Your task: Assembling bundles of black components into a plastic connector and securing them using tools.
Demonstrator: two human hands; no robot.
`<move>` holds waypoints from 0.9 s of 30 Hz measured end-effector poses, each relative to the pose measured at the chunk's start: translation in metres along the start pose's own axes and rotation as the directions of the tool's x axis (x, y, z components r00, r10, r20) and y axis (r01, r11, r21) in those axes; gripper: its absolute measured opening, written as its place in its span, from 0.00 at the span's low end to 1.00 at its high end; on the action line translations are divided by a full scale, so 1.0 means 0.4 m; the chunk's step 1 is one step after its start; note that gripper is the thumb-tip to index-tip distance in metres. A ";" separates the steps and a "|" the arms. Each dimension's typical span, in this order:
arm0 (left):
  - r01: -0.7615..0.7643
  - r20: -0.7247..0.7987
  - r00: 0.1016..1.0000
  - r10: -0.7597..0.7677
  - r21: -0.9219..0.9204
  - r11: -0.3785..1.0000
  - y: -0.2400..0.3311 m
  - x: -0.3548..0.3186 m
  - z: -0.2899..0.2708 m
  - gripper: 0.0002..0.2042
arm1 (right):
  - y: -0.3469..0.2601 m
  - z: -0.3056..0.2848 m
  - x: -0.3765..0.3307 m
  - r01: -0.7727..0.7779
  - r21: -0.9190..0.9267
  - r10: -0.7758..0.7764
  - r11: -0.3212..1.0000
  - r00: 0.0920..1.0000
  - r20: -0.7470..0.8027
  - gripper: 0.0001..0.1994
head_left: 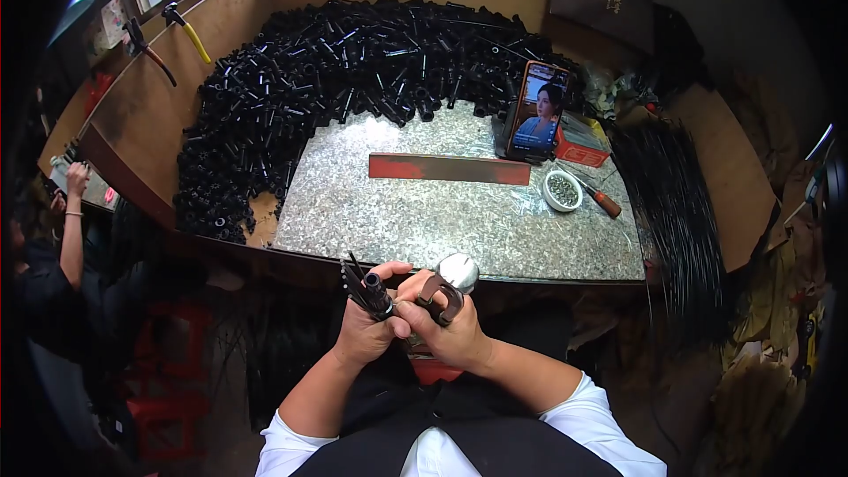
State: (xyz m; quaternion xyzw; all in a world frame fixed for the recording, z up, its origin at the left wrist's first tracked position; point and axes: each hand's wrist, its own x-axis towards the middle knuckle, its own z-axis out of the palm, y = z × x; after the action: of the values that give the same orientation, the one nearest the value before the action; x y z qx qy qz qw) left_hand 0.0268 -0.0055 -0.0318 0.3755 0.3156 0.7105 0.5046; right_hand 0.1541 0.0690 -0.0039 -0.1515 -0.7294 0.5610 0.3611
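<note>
My left hand (364,333) is closed around a black tubular part with thin rods (374,286), which looks like a folded umbrella frame. Its round open end points up and away from me. My right hand (452,337) is pressed against the left and grips a brown C-shaped tool (442,298); the rest of that tool is hidden in the palm. What lies between the two thumbs is too small to make out. Just beyond the right knuckles, at the bench edge, shows a silver round-topped object (458,272).
A heap of black tubular parts (380,57) covers the bench's back and left. On the speckled top (424,221) lie a red-and-dark bar (449,169), a white bowl of small metal pieces (562,190), a screwdriver (605,203) and a propped phone (535,115). Black rods (685,212) hang right. Another person's hand (78,178) works far left.
</note>
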 end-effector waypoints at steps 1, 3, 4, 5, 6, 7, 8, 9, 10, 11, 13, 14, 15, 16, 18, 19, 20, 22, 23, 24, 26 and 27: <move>0.000 -0.001 1.000 0.000 0.000 1.000 0.002 0.000 0.002 0.42 | -0.002 0.000 0.001 0.001 0.004 -0.001 1.000 1.000 0.008 0.03; -0.025 -0.011 1.000 0.025 0.010 1.000 0.006 0.003 0.007 0.43 | 0.000 0.000 0.002 0.003 0.005 -0.003 1.000 1.000 0.016 0.02; -0.026 -0.011 1.000 0.026 0.010 1.000 0.006 0.003 0.004 0.43 | 0.004 0.003 0.003 0.016 0.021 -0.016 1.000 1.000 0.007 0.02; -0.023 -0.005 1.000 0.023 0.016 1.000 0.006 0.003 -0.001 0.43 | 0.006 0.004 0.005 0.027 0.038 -0.026 0.999 1.000 -0.001 0.02; -0.020 0.001 1.000 0.020 0.023 1.000 0.006 0.003 -0.004 0.43 | 0.001 0.004 0.009 0.026 0.038 -0.026 0.999 1.000 -0.001 0.02; -0.020 0.000 1.000 0.020 0.023 1.000 0.009 0.005 -0.001 0.43 | -0.009 0.003 0.014 0.044 0.019 -0.044 0.999 0.999 0.006 0.01; -0.027 -0.014 1.000 0.027 0.010 1.000 0.013 0.008 0.007 0.44 | -0.015 0.002 0.016 0.062 0.000 -0.062 0.998 0.998 0.013 0.02; -0.033 -0.028 0.999 0.033 -0.004 0.999 0.016 0.010 0.012 0.44 | -0.010 0.001 0.015 0.061 -0.001 -0.061 0.998 0.998 0.012 0.02; -0.032 -0.027 0.999 0.032 -0.005 0.999 0.015 0.012 0.011 0.44 | 0.000 -0.001 0.013 0.040 -0.016 -0.040 0.999 0.999 0.019 0.02; -0.041 -0.023 0.999 0.041 0.001 0.999 0.015 0.011 0.009 0.43 | 0.002 0.001 0.012 0.018 -0.028 -0.018 0.999 0.999 0.029 0.03; -0.049 -0.020 0.999 0.049 0.008 0.999 0.014 0.005 -0.001 0.43 | -0.008 0.001 0.018 0.082 -0.069 -0.080 0.994 0.996 0.035 0.05; -0.021 0.002 1.000 0.021 0.036 0.999 0.014 0.000 -0.009 0.43 | -0.013 0.000 0.024 0.148 -0.111 -0.144 0.983 0.989 0.044 0.06; 0.006 0.022 1.000 -0.007 0.064 0.998 0.013 -0.004 -0.017 0.42 | -0.013 -0.002 0.029 0.147 -0.108 -0.142 0.983 0.989 0.046 0.06; 0.006 0.018 1.000 -0.008 0.065 0.998 0.009 -0.007 -0.027 0.42 | -0.012 -0.005 0.033 0.207 -0.140 -0.197 0.968 0.977 0.084 0.06; 0.013 0.042 0.999 -0.018 0.128 0.992 0.004 -0.013 -0.041 0.40 | -0.017 -0.013 0.042 0.265 -0.163 -0.246 0.950 0.961 0.129 0.07; 0.001 -0.057 0.998 0.017 0.313 0.950 0.001 -0.011 -0.034 0.45 | -0.026 -0.019 0.047 0.198 -0.209 -0.161 0.958 0.970 0.180 0.07; -0.056 -0.026 0.997 0.069 0.354 0.934 0.002 -0.009 -0.042 0.46 | -0.028 -0.017 0.051 0.131 -0.250 -0.072 0.959 0.970 0.231 0.06; -0.024 -0.016 0.999 0.032 0.365 0.931 0.011 -0.013 -0.052 0.47 | -0.031 -0.006 0.068 0.001 -0.153 0.034 0.988 0.974 0.223 0.07; -0.098 0.057 0.995 0.082 0.399 0.912 0.018 0.001 -0.063 0.48 | -0.050 0.003 0.073 -0.088 -0.066 0.100 0.994 0.972 0.213 0.08; 0.012 0.031 0.999 -0.021 0.248 0.969 0.035 -0.008 -0.046 0.49 | -0.043 -0.005 0.070 -0.247 -0.117 0.269 0.962 0.934 0.237 0.08; 0.001 0.090 0.996 -0.020 0.208 0.978 0.022 -0.002 -0.074 0.49 | -0.061 -0.033 0.073 -0.278 -0.238 0.340 0.931 0.898 0.279 0.10; 0.000 0.089 0.996 -0.014 0.158 0.987 0.025 -0.008 -0.085 0.48 | -0.073 -0.046 0.071 -0.267 -0.256 0.342 0.929 0.882 0.323 0.14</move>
State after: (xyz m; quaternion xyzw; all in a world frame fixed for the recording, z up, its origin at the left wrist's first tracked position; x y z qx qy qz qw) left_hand -0.0063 -0.0137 -0.0417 0.4447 0.3493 0.6638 0.4895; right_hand 0.1527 0.0903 0.0351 -0.1949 -0.8036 0.5515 0.1098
